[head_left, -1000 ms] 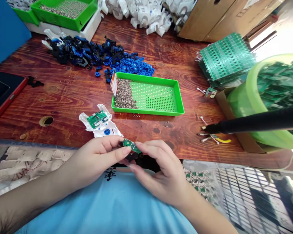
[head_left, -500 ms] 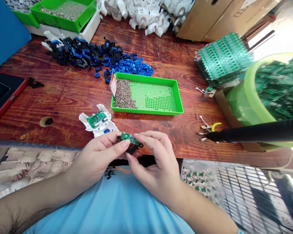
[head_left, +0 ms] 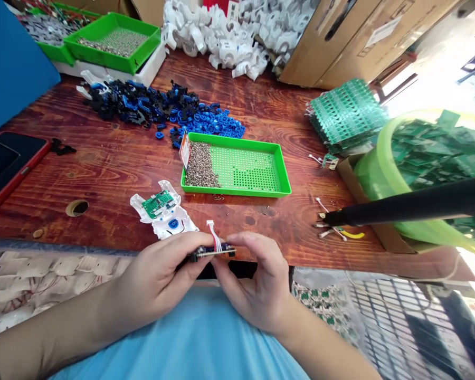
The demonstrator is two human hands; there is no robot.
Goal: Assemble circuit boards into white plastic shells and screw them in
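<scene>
A small circuit board [head_left: 217,252] in a black plastic bracket is held edge-on between my hands near the table's front edge. White and red wires rise from it to a white connector [head_left: 209,222]. My left hand [head_left: 162,274] pinches the board's left end between thumb and fingers. At the other end, my right hand [head_left: 257,274] grips it with thumb below and index finger above. Just beyond my left hand lies a white plastic housing [head_left: 174,224] with a green circuit board [head_left: 158,203] and a blue button piece in it.
A green tray [head_left: 257,193] of small screws stands ahead. Behind it is a pile of blue and black parts [head_left: 142,103]. At right are stacked green panels [head_left: 346,113], a tub of boards [head_left: 386,153] and a black rod [head_left: 399,207]. A phone [head_left: 16,163] lies left.
The board has been tipped from showing its green face to edge-on, bringing its wires and connector into view. Both hands are lower in the picture, and the view has shifted.
</scene>
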